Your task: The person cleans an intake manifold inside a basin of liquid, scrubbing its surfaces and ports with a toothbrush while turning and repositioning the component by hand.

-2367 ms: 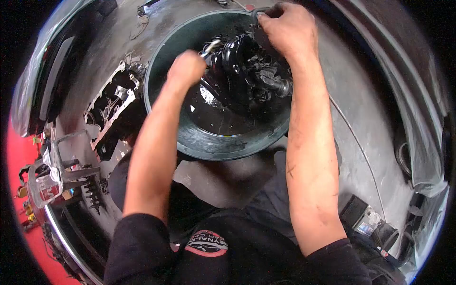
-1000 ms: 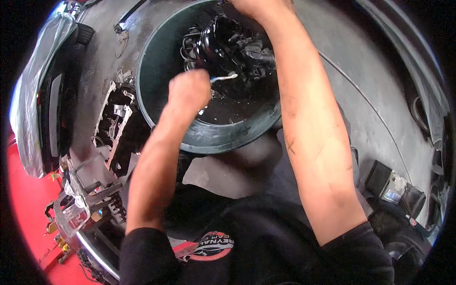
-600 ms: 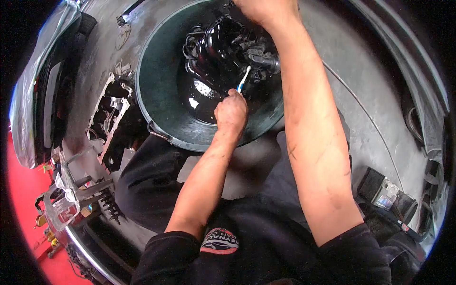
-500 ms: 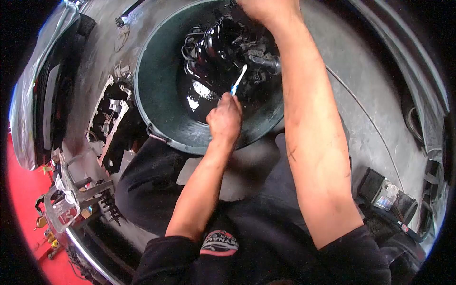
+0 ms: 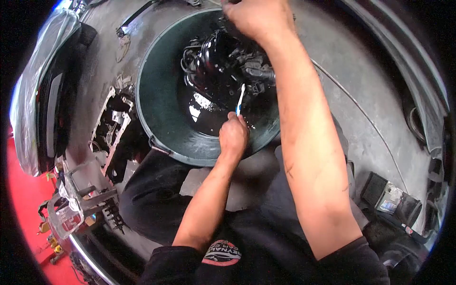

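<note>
My left hand (image 5: 233,137) is closed around the handle of a white and blue toothbrush (image 5: 241,98), its head pointing up beside a wet black engine part (image 5: 209,64). That part lies in a large dark green tub (image 5: 164,61) with dark liquid at the bottom. My right hand (image 5: 254,18) is above the tub's far rim, its fingers bent at the far end of the part; what they grip, if anything, is hidden by the hand and the top edge of the view.
Left of the tub lies an engine block (image 5: 116,118). Further left stand a plastic-covered car panel (image 5: 47,95) and a metal frame (image 5: 71,204). A hose (image 5: 361,109) runs along the floor at the right, near a black box (image 5: 389,197).
My left hand has moved from the left side of the part to nearer the tub's front, toothbrush still in it. My right hand stays at the far rim. The view has shifted a little.
</note>
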Demonstrator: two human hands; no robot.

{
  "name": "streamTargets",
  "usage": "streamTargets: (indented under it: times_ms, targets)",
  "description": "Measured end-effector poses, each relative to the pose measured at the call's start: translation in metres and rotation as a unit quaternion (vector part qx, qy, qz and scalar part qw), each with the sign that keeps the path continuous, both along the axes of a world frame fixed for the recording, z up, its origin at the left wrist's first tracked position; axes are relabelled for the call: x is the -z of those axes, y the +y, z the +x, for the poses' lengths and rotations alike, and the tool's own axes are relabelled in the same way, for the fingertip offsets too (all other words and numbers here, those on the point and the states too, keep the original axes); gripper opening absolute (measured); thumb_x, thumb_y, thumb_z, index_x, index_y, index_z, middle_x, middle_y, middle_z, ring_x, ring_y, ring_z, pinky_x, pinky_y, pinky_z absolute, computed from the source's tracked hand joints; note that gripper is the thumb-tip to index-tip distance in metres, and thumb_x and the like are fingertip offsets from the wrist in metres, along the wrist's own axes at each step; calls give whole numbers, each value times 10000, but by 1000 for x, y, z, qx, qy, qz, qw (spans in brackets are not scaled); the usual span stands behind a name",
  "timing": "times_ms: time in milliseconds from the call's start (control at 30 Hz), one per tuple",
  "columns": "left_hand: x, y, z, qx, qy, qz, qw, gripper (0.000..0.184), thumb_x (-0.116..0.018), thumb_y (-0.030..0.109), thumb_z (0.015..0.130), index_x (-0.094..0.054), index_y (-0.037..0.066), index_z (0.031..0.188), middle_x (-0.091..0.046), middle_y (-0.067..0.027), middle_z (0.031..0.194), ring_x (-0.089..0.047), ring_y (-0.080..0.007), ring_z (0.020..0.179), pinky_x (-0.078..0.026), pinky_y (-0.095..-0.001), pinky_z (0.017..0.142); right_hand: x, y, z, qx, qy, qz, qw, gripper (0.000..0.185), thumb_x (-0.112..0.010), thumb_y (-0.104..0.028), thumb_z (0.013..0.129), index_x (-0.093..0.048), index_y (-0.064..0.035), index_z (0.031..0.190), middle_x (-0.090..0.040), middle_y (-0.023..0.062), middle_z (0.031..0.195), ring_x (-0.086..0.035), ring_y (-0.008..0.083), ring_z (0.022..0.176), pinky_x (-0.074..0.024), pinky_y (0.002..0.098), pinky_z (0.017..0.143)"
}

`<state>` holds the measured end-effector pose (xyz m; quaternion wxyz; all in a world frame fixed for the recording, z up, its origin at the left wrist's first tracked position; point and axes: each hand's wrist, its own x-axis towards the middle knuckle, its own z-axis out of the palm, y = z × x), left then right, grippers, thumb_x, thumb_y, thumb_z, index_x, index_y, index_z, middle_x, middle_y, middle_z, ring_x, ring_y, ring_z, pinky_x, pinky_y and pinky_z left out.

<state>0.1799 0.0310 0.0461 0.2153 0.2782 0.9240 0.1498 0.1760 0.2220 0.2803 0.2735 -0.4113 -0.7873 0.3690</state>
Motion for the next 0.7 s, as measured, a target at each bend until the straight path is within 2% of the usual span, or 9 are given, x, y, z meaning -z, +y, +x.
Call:
streamTargets:
  times_ms: [67, 100, 200, 400, 467, 500, 533, 600, 700]
  targets:
    - [-27, -5, 3, 28, -19, -42, 999, 298, -465, 274, 968, -560, -9, 971, -674, -268, 840, -663, -451, 825, -527, -544, 763, 1, -4, 1, 3, -13, 18, 1000, 236, -577, -129, 807, -702, -54, 992, -668, 221, 1083, -625, 369, 1067, -483, 456, 931]
    - [-7, -22, -7, 112, -29, -81, 990, 307, -464, 274, 959, -586, -6, 992, -680, -264, 860, -668, -441, 838, -525, -535, 786, 3, -6, 2, 4, -20, 17, 1000, 237, -572, -130, 814, -699, -58, 1001, -664, 219, 1096, -621, 371, 1075, -481, 459, 934]
    - [-60, -17, 1, 71, -11, -107, 992, 312, -464, 279, 954, -604, 5, 1002, -685, -258, 869, -674, -427, 848, -530, -515, 793, -1, -3, -2, 0, -20, -20, 1000, 237, -566, -132, 825, -697, -63, 1009, -661, 216, 1109, -617, 374, 1080, -480, 462, 937]
    - [-10, 8, -9, 70, 15, -44, 996, 315, -446, 286, 960, -611, 19, 985, -690, -250, 885, -680, -415, 846, -536, -522, 772, -1, -8, -1, 9, -5, 2, 1000, 226, -577, -121, 813, -709, -68, 988, -669, 215, 1086, -625, 365, 1067, -482, 456, 931]
    - [-24, 9, -2, 62, 10, -59, 996, 317, -443, 278, 960, -618, 16, 986, -690, -249, 897, -681, -417, 845, -539, -518, 775, -3, -4, 3, -17, -10, -9, 1000, 218, -579, -119, 807, -713, -64, 970, -674, 218, 1068, -630, 363, 1057, -483, 451, 926]
    - [-24, 3, -8, 93, 16, -71, 993, 319, -447, 269, 958, -629, 10, 993, -692, -245, 904, -683, -416, 848, -541, -508, 790, -3, -3, 1, -7, -8, 0, 1000, 218, -581, -118, 803, -714, -61, 967, -675, 219, 1060, -631, 364, 1052, -484, 448, 924]
    - [-42, 3, -12, 114, 7, -125, 986, 316, -444, 262, 957, -651, 24, 972, -695, -236, 898, -692, -395, 846, -553, -492, 768, -3, -3, 0, 3, -8, 7, 1000, 219, -583, -117, 799, -714, -58, 964, -676, 221, 1052, -633, 365, 1047, -485, 445, 923]
    - [-55, 4, -13, 111, 25, -94, 989, 315, -429, 239, 957, -658, 27, 913, -699, -227, 892, -701, -376, 832, -565, -487, 732, 0, -8, 0, 11, -3, 21, 1000, 222, -585, -117, 796, -714, -53, 965, -676, 224, 1048, -634, 366, 1044, -485, 442, 923]
    - [-15, 16, -8, 86, 37, -87, 992, 282, -444, 207, 949, -625, -6, 914, -700, -228, 864, -702, -378, 838, -568, -490, 731, -2, -11, 0, 9, 4, 35, 999, 230, -585, -117, 796, -713, -52, 975, -673, 226, 1058, -630, 367, 1054, -483, 443, 929]
